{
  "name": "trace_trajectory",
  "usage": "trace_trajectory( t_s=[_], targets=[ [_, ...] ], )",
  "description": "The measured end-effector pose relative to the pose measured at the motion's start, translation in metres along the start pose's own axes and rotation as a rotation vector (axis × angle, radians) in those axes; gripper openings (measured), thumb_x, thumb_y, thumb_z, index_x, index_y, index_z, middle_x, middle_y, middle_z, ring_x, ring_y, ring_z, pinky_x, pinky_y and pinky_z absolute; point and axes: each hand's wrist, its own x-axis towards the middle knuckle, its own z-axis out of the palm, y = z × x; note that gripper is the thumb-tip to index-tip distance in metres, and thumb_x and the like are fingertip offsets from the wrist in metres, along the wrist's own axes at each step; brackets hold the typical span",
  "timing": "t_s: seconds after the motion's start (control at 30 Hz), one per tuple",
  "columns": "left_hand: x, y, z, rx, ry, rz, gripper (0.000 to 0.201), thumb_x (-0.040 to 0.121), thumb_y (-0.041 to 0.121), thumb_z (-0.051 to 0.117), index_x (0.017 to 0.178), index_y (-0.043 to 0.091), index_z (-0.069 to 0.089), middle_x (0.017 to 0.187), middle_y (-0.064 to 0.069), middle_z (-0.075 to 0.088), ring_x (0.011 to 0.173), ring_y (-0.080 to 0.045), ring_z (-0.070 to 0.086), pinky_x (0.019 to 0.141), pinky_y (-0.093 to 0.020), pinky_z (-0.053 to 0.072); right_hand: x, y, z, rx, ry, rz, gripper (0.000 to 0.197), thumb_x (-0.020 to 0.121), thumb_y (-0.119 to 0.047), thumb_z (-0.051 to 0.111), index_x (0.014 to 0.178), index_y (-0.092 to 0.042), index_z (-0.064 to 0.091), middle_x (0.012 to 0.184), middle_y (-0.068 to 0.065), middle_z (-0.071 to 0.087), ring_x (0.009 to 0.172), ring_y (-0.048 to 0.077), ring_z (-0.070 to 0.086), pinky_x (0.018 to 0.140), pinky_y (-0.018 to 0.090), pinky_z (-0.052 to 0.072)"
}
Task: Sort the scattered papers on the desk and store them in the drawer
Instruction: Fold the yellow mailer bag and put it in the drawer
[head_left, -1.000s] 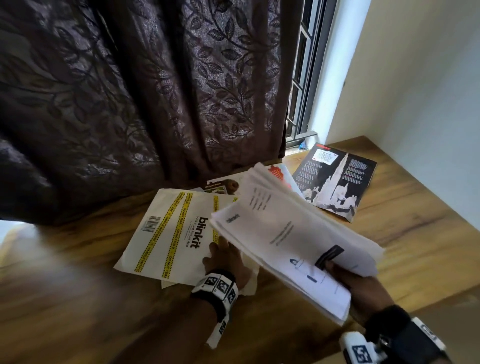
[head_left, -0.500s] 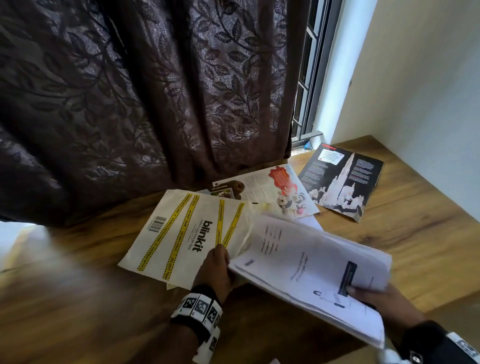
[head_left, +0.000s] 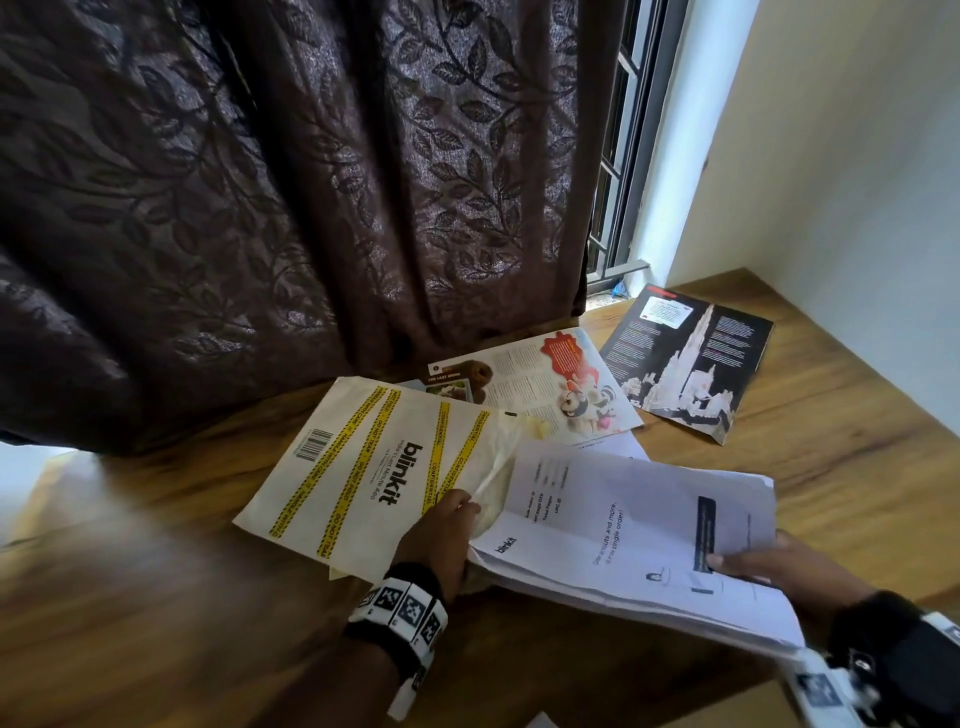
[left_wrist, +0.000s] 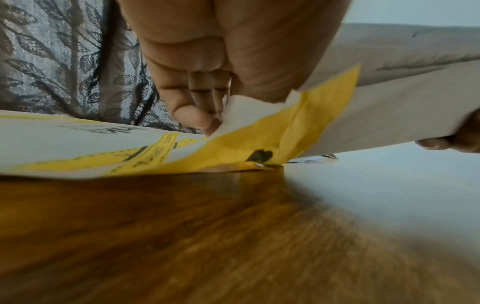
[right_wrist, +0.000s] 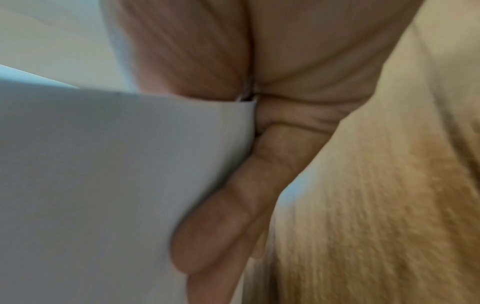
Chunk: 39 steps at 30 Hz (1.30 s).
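Observation:
A thick stack of white printed papers (head_left: 623, 525) is held low over the wooden desk (head_left: 156, 597). My right hand (head_left: 753, 564) grips its near right edge, thumb on top and fingers (right_wrist: 233, 216) underneath. A white blinkit envelope (head_left: 374, 467) with yellow tape stripes lies left of the stack. My left hand (head_left: 460, 512) pinches its torn right edge, and in the left wrist view the fingertips (left_wrist: 197, 121) close on the white flap (left_wrist: 249, 111). The stack (left_wrist: 389, 102) hangs just right of the flap. No drawer is in view.
A colourful magazine page (head_left: 545, 389) and a dark skyscraper brochure (head_left: 691, 364) lie at the back of the desk. A dark leaf-patterned curtain (head_left: 311, 208) hangs over the back edge. A barred window (head_left: 618, 182) and a wall (head_left: 831, 208) close the right side.
My right hand has lowered the paper stack toward the desk, uncovering the magazine page. My left hand went from lying on the envelope to pinching its right edge.

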Motion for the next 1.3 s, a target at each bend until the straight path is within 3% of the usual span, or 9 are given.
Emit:
trace_trajectory(
  t_s=[0.13, 0.23, 0.33, 0.47, 0.6, 0.7, 0.8, 1.0, 1.3],
  targets=[
    [-0.011, -0.004, 0.003, -0.011, 0.106, 0.054, 0.067, 0.091, 0.011, 0.058, 0.151, 0.021, 0.029, 0.160, 0.005, 0.018, 0.144, -0.018, 0.029, 0.114, -0.032, 0.034, 0.007, -0.021, -0.004, -0.056, -0.040, 0.034, 0.047, 0.068, 0.003, 0.087, 0.109, 0.011, 0.066, 0.097, 0.026, 0.075, 0.077, 0.032, 0.075, 0.058, 0.032, 0.059],
    [-0.020, -0.012, 0.009, -0.059, 0.150, 0.094, 0.051, 0.097, 0.025, 0.053, 0.146, 0.015, 0.042, 0.155, -0.003, 0.035, 0.136, -0.024, 0.045, 0.103, -0.037, 0.048, 0.013, -0.029, -0.002, -0.131, 0.036, 0.069, 0.011, 0.085, 0.013, 0.065, 0.091, 0.006, 0.071, 0.088, 0.019, 0.076, 0.069, 0.025, 0.072, 0.061, 0.032, 0.057],
    [-0.029, -0.019, 0.009, -0.050, 0.164, 0.103, 0.062, 0.100, 0.055, 0.024, 0.133, 0.016, 0.057, 0.142, -0.003, 0.052, 0.120, -0.023, 0.060, 0.088, -0.037, 0.056, 0.018, -0.040, -0.002, -0.204, 0.111, 0.017, 0.026, 0.091, 0.014, 0.057, 0.074, -0.001, 0.068, 0.077, 0.012, 0.072, 0.062, 0.021, 0.068, 0.059, 0.027, 0.057],
    [-0.038, -0.025, 0.005, 0.001, 0.133, 0.096, 0.087, 0.087, 0.075, 0.000, 0.144, 0.027, 0.044, 0.152, 0.006, 0.038, 0.137, -0.015, 0.040, 0.109, -0.034, 0.038, 0.020, -0.053, 0.004, -0.087, 0.046, -0.069, 0.018, 0.085, 0.016, 0.062, 0.102, 0.012, 0.067, 0.089, 0.024, 0.076, 0.070, 0.028, 0.074, 0.056, 0.031, 0.059],
    [-0.039, -0.026, 0.000, -0.093, 0.201, 0.032, 0.074, 0.090, 0.074, 0.026, 0.139, 0.025, 0.053, 0.147, 0.009, 0.043, 0.134, -0.011, 0.041, 0.109, -0.031, 0.038, 0.022, -0.049, 0.023, -0.058, -0.046, -0.129, 0.025, 0.086, 0.017, 0.059, 0.109, 0.010, 0.067, 0.105, 0.028, 0.072, 0.089, 0.036, 0.074, 0.070, 0.038, 0.063],
    [-0.038, -0.025, 0.003, -0.136, 0.205, 0.008, 0.062, 0.091, 0.050, 0.057, 0.145, 0.022, 0.044, 0.151, 0.009, 0.033, 0.139, -0.010, 0.031, 0.116, -0.030, 0.032, 0.022, -0.043, 0.035, -0.026, -0.090, -0.138, 0.030, 0.086, 0.016, 0.059, 0.114, 0.007, 0.065, 0.109, 0.028, 0.072, 0.098, 0.039, 0.072, 0.077, 0.042, 0.063],
    [-0.036, -0.024, 0.002, -0.192, 0.274, -0.047, 0.057, 0.095, 0.032, 0.055, 0.148, 0.020, 0.039, 0.154, 0.008, 0.026, 0.143, -0.012, 0.025, 0.118, -0.031, 0.030, 0.021, -0.036, 0.044, 0.028, -0.149, -0.096, 0.036, 0.084, 0.016, 0.061, 0.119, 0.006, 0.063, 0.110, 0.029, 0.071, 0.100, 0.043, 0.071, 0.079, 0.045, 0.061],
    [-0.035, -0.025, 0.000, -0.223, 0.302, -0.008, 0.057, 0.096, 0.031, 0.050, 0.150, 0.022, 0.033, 0.154, 0.011, 0.021, 0.143, -0.009, 0.023, 0.117, -0.028, 0.030, 0.016, -0.032, 0.054, 0.079, -0.169, -0.044, 0.034, 0.084, 0.017, 0.059, 0.116, 0.007, 0.062, 0.105, 0.030, 0.072, 0.091, 0.039, 0.074, 0.065, 0.037, 0.062],
    [-0.046, -0.025, -0.005, -0.133, 0.295, -0.005, 0.061, 0.096, 0.014, 0.046, 0.153, 0.026, 0.027, 0.156, 0.013, 0.015, 0.142, -0.008, 0.027, 0.113, -0.021, 0.033, 0.026, -0.032, 0.045, 0.068, -0.013, -0.059, 0.032, 0.084, 0.017, 0.060, 0.116, 0.013, 0.061, 0.102, 0.032, 0.072, 0.086, 0.041, 0.074, 0.062, 0.037, 0.061]
  ],
)
